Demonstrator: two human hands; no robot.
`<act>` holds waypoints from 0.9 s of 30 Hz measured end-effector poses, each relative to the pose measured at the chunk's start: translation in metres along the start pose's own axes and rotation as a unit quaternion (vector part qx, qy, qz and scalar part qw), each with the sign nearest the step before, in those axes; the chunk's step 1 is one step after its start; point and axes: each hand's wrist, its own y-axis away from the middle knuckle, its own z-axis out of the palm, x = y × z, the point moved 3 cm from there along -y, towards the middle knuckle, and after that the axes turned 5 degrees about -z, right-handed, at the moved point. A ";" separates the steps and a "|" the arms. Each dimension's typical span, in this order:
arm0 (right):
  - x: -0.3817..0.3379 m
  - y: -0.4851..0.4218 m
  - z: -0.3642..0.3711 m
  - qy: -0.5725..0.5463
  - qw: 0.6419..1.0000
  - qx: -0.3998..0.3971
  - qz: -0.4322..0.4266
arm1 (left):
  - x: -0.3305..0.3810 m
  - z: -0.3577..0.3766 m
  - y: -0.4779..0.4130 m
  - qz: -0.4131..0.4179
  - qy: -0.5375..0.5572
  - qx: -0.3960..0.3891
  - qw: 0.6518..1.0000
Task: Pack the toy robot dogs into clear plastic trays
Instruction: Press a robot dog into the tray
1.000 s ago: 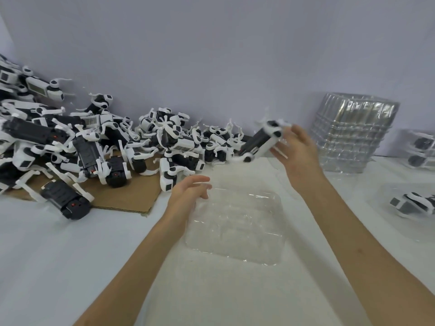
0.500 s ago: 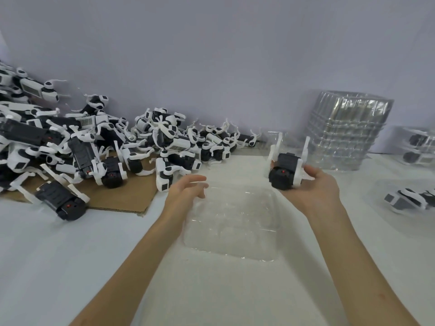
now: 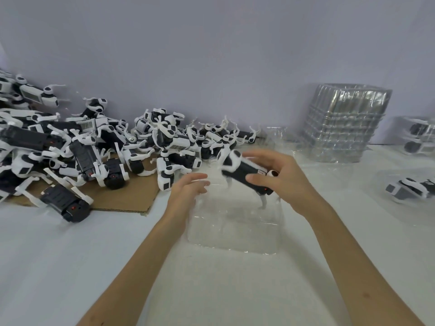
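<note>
Barcode stickers show on several dogs in the pile (image 3: 98, 147), one on a white flank (image 3: 88, 124) and one near the middle (image 3: 179, 143). Their bars and digits are too small to read. No brand name can be made out anywhere.

The right hand (image 3: 282, 182) grasps a dog (image 3: 242, 171) round its black body, with the thumb (image 3: 255, 178) across the near side and the fingers (image 3: 261, 156) curled over the far side. The dog is tilted. One white end rises up and to the left, clear of the hand, and the other end sits low against the palm. Its white legs are blurred and point down. It hangs in the air over the far half of the clear tray (image 3: 235, 234), apart from it.

The left hand (image 3: 188, 191) is relaxed, with straight fingers and nothing in it, at the tray's far left corner. Whether it touches the rim cannot be told.

The tray lies flat on the white table (image 3: 94, 260), between the two forearms. The pile sits to the left, partly on cardboard (image 3: 131, 198). A stack of trays (image 3: 343, 128) stands at the far right by the wall. Nearer on the right, another dog (image 3: 409, 189) lies in a tray.
</note>
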 end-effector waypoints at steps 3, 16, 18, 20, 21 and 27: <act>0.000 0.003 0.008 0.073 0.995 -0.069 -0.001 | -0.001 0.000 -0.002 -0.002 0.003 0.003 1.000; 0.009 0.005 0.017 0.179 0.969 -0.169 0.019 | -0.001 0.003 -0.001 0.002 0.004 0.009 1.000; 0.009 0.005 0.017 0.187 0.967 -0.175 0.021 | -0.001 0.003 0.000 0.011 0.004 0.010 1.000; 0.010 0.005 0.017 0.190 0.964 -0.186 0.028 | -0.001 0.003 -0.001 0.020 -0.001 0.010 1.000; 0.010 0.005 0.016 0.193 0.961 -0.193 0.033 | 0.000 0.004 -0.001 0.024 -0.005 0.008 1.000; 0.015 0.007 0.015 0.213 0.959 -0.186 0.039 | 0.000 0.004 -0.001 0.034 -0.017 -0.004 0.999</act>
